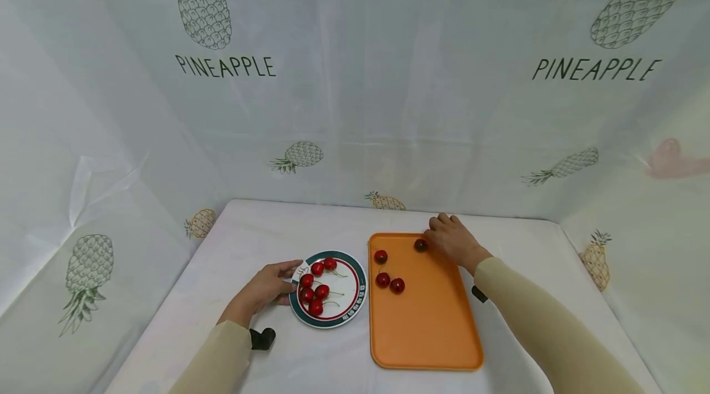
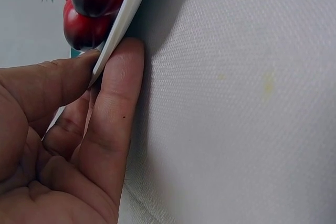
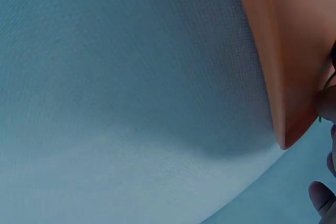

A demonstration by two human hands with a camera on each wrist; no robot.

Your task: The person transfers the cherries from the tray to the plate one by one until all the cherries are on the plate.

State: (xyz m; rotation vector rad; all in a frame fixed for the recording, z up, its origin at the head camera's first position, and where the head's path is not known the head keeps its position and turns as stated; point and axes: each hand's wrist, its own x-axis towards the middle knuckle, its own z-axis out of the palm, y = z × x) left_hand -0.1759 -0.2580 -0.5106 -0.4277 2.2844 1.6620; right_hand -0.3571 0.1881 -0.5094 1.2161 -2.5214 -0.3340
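Note:
My left hand (image 1: pixel 266 286) pinches the left rim of a round plate (image 1: pixel 346 288) with a green border. In the left wrist view the thumb is on top of the plate's edge and a finger lies beneath it. Several red cherries (image 1: pixel 322 291), some with stems, lie on the plate. At the far right corner of an orange tray (image 1: pixel 426 332), my right hand (image 1: pixel 452 240) pinches the green stem of a dark cherry (image 1: pixel 421 245). Only the fingertips (image 3: pixel 326 103) and part of that stem show at the right wrist view's edge.
Several other cherries (image 1: pixel 383 280) lie in the tray's far left part. The tray stands just right of the plate on a white-covered table (image 1: pixel 299 363). A pale curtain (image 1: pixel 388 92) with pineapple prints hangs behind and at both sides.

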